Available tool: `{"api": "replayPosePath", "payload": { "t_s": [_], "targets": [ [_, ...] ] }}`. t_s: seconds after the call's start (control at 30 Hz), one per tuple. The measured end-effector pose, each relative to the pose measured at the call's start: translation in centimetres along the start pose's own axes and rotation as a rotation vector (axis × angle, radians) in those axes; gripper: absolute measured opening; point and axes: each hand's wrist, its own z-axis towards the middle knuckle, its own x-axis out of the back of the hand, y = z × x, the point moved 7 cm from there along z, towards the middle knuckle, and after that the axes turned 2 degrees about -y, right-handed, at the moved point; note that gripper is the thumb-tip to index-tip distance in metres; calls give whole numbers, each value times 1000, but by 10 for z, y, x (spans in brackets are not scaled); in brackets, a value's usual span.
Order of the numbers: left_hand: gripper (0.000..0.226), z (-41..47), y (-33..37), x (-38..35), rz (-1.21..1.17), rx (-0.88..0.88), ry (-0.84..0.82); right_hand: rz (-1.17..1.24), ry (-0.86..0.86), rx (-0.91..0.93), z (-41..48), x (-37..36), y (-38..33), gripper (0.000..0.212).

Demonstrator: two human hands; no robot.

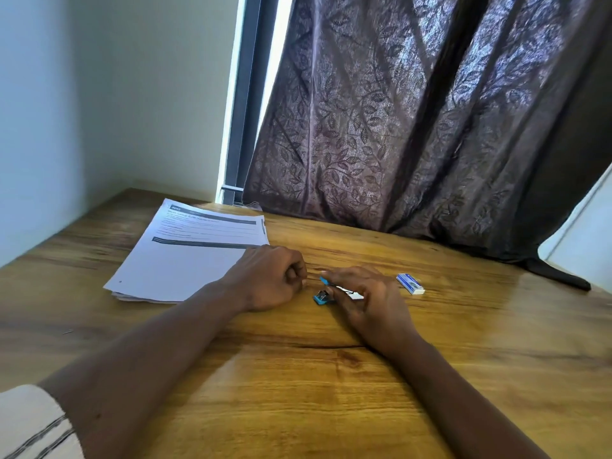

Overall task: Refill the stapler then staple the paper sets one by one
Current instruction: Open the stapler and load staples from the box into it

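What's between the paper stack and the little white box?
Head view: the left hand beside the paper stack, then the blue stapler held by the right hand, short of the white box.

Daylight enters through the narrow window gap (251, 94) left of the patterned curtain (414, 127), which glows where light passes through its folds. The window strip is overexposed. The wooden surface (298, 376) shows soft sheen at right and faint shadows beneath both forearms. Wide-angle distortion tilts the wall (99, 94) and bends edges. Printed text on the paper stack (185, 256) is blurred, illegible.
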Motion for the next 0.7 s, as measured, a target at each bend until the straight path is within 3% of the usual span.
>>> {"api": "replayPosePath", "payload": {
  "t_s": [0.07,0.3,0.4,0.47,0.53,0.6,0.7],
  "targets": [
    [9,0,3,-1,-5,-15,0,-11,-16,1,-3,-3,1,32],
    [12,-1,3,-3,-13,-9,-20,197,-108,-280,0,-10,27,21],
    [11,-1,5,-2,-12,-18,-29,234,-1,-324,-1,-5,37,17],
    [28,-1,7,-4,18,-18,-61,220,177,-382,-2,10,49,16],
    [65,-3,7,-8,114,-3,-139,105,296,-468,-5,25,67,16],
    [98,-4,6,-13,190,9,-227,-69,283,-569,-6,38,89,22],
    [117,-6,1,-24,209,50,-352,-313,146,-754,-14,46,123,44]
  ]
}}
